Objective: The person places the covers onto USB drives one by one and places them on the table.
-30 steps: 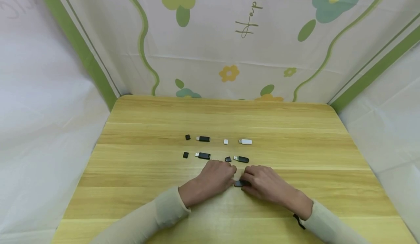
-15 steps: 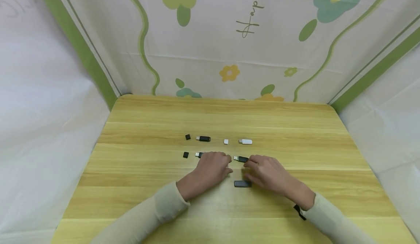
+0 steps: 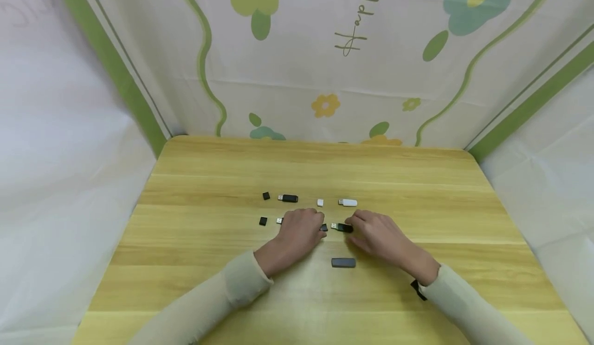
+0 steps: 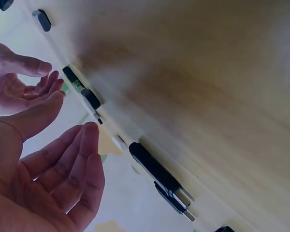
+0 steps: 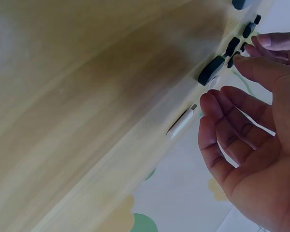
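Note:
My left hand (image 3: 298, 232) reaches over the table, its fingertips right beside a small black cap (image 3: 324, 227). In the left wrist view its thumb and fingers are loosely curved with a gap between them. My right hand (image 3: 379, 235) is at the rounded end of an uncapped black USB stick (image 3: 342, 227), whose metal plug points at the cap. The right wrist view shows those fingers (image 5: 210, 106) bent loosely, holding nothing. Closer to the body lies a dark grey capped USB stick (image 3: 343, 263). Another black USB stick (image 4: 154, 166) is mostly hidden under the left hand in the head view.
Behind the hands lie a black USB stick (image 3: 290, 198) with its black cap (image 3: 266, 196) and a white USB stick (image 3: 349, 202) with its white cap (image 3: 320, 202). One more black cap (image 3: 263, 221) lies to the left. A flowered curtain (image 3: 278, 77) hangs behind the wooden table (image 3: 195, 278).
Both hands have let go of the dark grey USB stick, which stays on the table. They have moved away from the body to the black cap and the uncapped black USB stick.

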### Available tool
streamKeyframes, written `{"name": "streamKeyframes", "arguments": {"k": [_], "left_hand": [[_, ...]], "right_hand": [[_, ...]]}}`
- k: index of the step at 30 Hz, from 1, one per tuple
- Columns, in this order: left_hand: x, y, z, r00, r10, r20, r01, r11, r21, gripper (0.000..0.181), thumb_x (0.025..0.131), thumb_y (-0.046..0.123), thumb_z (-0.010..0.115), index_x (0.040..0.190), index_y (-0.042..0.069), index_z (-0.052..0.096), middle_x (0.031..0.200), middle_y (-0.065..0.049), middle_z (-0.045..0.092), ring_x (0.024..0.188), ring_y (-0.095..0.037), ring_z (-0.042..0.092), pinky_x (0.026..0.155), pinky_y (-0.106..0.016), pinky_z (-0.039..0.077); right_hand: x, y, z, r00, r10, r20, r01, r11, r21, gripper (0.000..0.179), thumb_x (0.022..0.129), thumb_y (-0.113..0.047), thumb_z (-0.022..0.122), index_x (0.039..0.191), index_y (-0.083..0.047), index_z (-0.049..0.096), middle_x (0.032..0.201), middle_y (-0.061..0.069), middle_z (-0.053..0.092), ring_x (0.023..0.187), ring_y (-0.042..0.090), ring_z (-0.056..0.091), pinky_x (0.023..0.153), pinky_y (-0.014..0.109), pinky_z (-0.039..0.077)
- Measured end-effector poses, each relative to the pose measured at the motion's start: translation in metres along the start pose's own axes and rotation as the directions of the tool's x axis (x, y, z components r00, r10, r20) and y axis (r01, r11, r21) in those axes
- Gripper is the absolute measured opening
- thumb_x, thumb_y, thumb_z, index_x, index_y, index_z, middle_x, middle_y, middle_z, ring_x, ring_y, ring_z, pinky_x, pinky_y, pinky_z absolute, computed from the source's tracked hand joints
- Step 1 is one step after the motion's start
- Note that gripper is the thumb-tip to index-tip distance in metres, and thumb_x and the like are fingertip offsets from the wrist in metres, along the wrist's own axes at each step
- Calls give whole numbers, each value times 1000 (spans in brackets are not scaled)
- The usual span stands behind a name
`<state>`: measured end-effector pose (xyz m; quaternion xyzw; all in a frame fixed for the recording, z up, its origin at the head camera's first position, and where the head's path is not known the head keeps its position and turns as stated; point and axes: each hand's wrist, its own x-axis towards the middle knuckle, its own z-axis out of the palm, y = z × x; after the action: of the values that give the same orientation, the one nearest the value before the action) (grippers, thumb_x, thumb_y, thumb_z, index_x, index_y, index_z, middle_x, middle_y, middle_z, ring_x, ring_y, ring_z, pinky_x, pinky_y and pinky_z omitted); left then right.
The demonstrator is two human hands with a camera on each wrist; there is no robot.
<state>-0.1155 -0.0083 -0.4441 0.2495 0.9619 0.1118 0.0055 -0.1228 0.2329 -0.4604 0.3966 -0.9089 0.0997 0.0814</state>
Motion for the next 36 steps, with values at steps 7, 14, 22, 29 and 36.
{"name": "streamKeyframes", "arguments": {"k": [7, 14, 22, 29, 36], "left_hand": [[4, -1, 4, 998, 1, 57, -2, 1000, 19, 24, 91, 35, 85, 84, 14, 74, 71, 3, 59, 57, -9, 46, 47, -27, 41], [9, 0, 6, 996, 20, 88, -23, 999, 32, 26, 92, 34, 84, 79, 15, 72, 70, 3, 57, 58, -10, 46, 48, -28, 42], [14, 2, 9, 994, 31, 101, -33, 999, 20, 22, 93, 30, 84, 82, 15, 73, 71, 3, 58, 58, -11, 47, 48, -29, 43], [19, 3, 9, 993, 32, 116, -37, 998, 41, 14, 92, 25, 85, 85, 16, 76, 74, 3, 64, 59, -12, 53, 51, -29, 48], [21, 6, 9, 993, 19, 119, -29, 996, 85, 13, 92, 27, 85, 87, 17, 78, 76, 2, 66, 59, -11, 53, 51, -28, 49]], "right_hand": [[4, 3, 3, 1000, 15, 13, -15, 1000, 5, 33, 82, -20, 93, 106, -3, 79, 91, 3, 71, 71, 10, 63, 60, 25, 54], [6, 4, 5, 999, 37, 38, -37, 999, -1, 32, 83, -21, 93, 106, -4, 79, 91, 0, 69, 70, 7, 59, 59, 24, 52], [10, 4, 5, 997, 40, 59, -42, 999, 25, 30, 83, -21, 92, 105, -5, 79, 89, -1, 67, 68, 5, 52, 57, 22, 48], [13, 4, 8, 997, 37, 74, -40, 998, 39, 26, 86, -21, 90, 105, -6, 80, 89, -1, 67, 68, 5, 53, 57, 20, 47], [15, 3, 11, 996, 40, 83, -45, 998, 52, 21, 86, -14, 90, 103, -6, 80, 90, 0, 67, 70, 6, 56, 59, 22, 50]]}}
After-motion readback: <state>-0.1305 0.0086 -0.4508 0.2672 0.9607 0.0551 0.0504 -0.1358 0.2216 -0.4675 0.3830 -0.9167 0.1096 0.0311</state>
